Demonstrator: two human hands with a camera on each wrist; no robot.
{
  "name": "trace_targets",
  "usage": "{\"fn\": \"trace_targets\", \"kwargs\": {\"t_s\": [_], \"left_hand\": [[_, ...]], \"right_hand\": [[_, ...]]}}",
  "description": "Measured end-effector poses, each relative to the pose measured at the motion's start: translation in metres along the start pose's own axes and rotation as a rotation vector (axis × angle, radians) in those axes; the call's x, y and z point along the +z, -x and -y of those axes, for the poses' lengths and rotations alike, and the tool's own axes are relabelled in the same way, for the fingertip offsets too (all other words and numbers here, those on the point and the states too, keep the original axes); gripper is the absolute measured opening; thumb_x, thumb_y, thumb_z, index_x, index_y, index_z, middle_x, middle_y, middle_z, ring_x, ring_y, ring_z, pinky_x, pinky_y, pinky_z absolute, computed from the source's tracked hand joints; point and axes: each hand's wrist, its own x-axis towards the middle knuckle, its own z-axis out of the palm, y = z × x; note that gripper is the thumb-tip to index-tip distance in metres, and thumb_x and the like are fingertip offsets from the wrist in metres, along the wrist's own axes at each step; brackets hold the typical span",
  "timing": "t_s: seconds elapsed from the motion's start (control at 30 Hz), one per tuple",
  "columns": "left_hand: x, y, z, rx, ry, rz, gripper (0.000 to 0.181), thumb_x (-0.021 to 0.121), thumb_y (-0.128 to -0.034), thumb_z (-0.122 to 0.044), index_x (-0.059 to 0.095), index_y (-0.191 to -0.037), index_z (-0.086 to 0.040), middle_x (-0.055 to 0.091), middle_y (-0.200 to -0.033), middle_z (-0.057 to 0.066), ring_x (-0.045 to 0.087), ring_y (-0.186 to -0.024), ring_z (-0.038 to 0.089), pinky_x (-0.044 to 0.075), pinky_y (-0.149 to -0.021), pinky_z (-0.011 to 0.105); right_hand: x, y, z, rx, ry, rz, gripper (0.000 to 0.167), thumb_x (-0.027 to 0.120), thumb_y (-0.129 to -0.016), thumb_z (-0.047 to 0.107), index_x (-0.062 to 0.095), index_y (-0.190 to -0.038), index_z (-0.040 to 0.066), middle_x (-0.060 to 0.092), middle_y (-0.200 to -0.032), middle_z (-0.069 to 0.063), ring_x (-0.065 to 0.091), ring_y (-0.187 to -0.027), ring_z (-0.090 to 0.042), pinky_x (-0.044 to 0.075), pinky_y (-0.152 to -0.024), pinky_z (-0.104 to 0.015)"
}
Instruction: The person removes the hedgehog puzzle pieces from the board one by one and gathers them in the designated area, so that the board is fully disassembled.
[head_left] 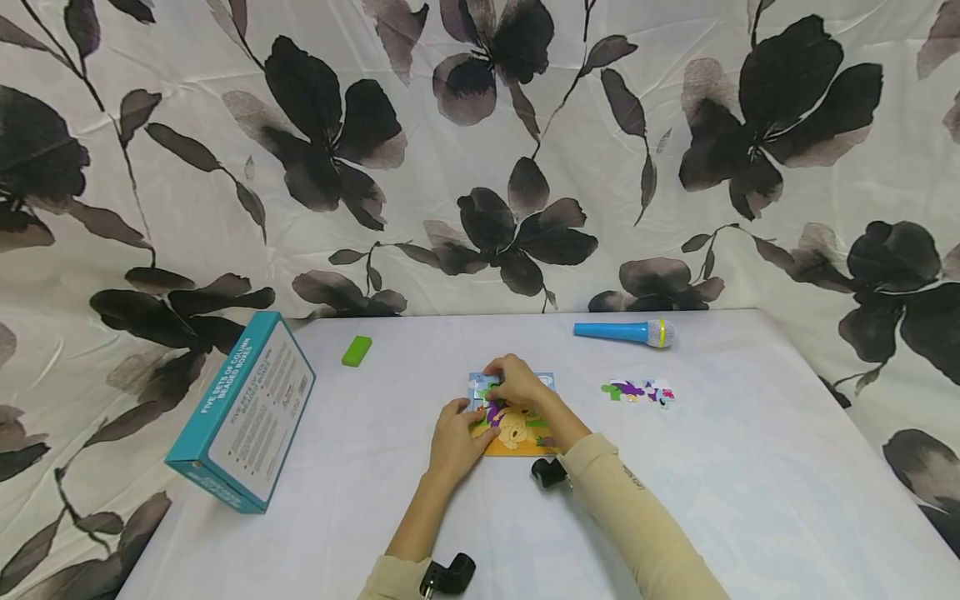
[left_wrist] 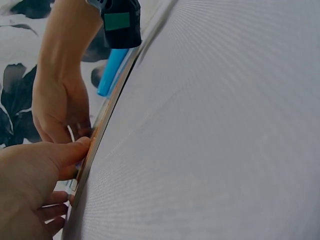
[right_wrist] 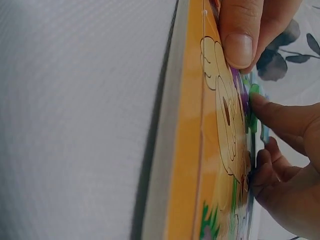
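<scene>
While pressing puzzle [head_left: 513, 430] with half-open left hand [head_left: 454, 442], pinching green piece [right_wrist: 253, 111] with right hand [head_left: 517, 385]; seemingly part done, with loose pieces [head_left: 634, 390] left.

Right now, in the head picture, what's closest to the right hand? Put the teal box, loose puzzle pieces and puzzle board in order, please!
1. Puzzle board: right under the right hand.
2. Loose puzzle pieces: off to its right.
3. Teal box: farthest, over on the left.
</scene>
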Motion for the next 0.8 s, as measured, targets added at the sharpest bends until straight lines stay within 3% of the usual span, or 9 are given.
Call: {"fn": "trace_targets", "kwargs": {"t_s": [0.2,0.33,0.53,0.67,0.8], "left_hand": [[0.001,0.0,0.0,0.006,-0.015,-0.006,0.039,0.077,-0.077,-0.028,0.072,-0.101,0.002,0.057,-0.12,0.023,0.051,-0.115,0.037,0.042,-0.099,0.047],[0.001,0.0,0.001,0.012,-0.02,-0.006,0.038,0.077,-0.0773,-0.028,0.072,-0.101,0.002,0.057,-0.12,0.023,0.051,-0.114,0.037,0.042,-0.098,0.048],[0.002,-0.001,0.002,0.008,-0.02,-0.001,0.039,0.077,-0.0774,-0.029,0.072,-0.101,0.002,0.056,-0.121,0.023,0.05,-0.115,0.037,0.041,-0.099,0.048],[0.003,-0.002,0.002,0.01,-0.012,0.0,0.039,0.077,-0.0773,-0.029,0.072,-0.102,0.002,0.056,-0.121,0.023,0.05,-0.116,0.038,0.041,-0.099,0.048],[0.002,-0.001,0.001,0.012,-0.012,-0.006,0.039,0.076,-0.0775,-0.028,0.071,-0.102,0.002,0.056,-0.121,0.023,0.05,-0.116,0.037,0.041,-0.099,0.047]], "right_hand": [[-0.001,0.002,-0.001,-0.038,-0.07,-0.013,0.024,0.067,-0.085,0.004,0.063,-0.108,0.002,0.062,-0.102,-0.014,0.054,-0.084,-0.021,0.049,-0.077,-0.033],[-0.002,0.002,-0.003,-0.053,-0.105,-0.035,0.018,0.062,-0.089,0.004,0.065,-0.106,0.004,0.063,-0.105,-0.013,0.059,-0.093,-0.024,0.051,-0.081,-0.036],[-0.005,0.005,-0.003,-0.092,-0.205,-0.097,0.018,0.063,-0.087,0.003,0.067,-0.105,-0.001,0.065,-0.106,-0.015,0.059,-0.099,-0.031,0.05,-0.087,-0.042],[-0.011,0.01,-0.005,-0.055,-0.269,-0.132,0.021,0.064,-0.087,0.004,0.067,-0.107,-0.002,0.065,-0.103,-0.017,0.059,-0.094,-0.028,0.051,-0.083,-0.04],[-0.022,0.012,-0.013,-0.012,-0.264,-0.157,0.021,0.065,-0.087,0.006,0.067,-0.107,-0.001,0.066,-0.096,-0.014,0.058,-0.084,-0.019,0.05,-0.075,-0.031]]}}
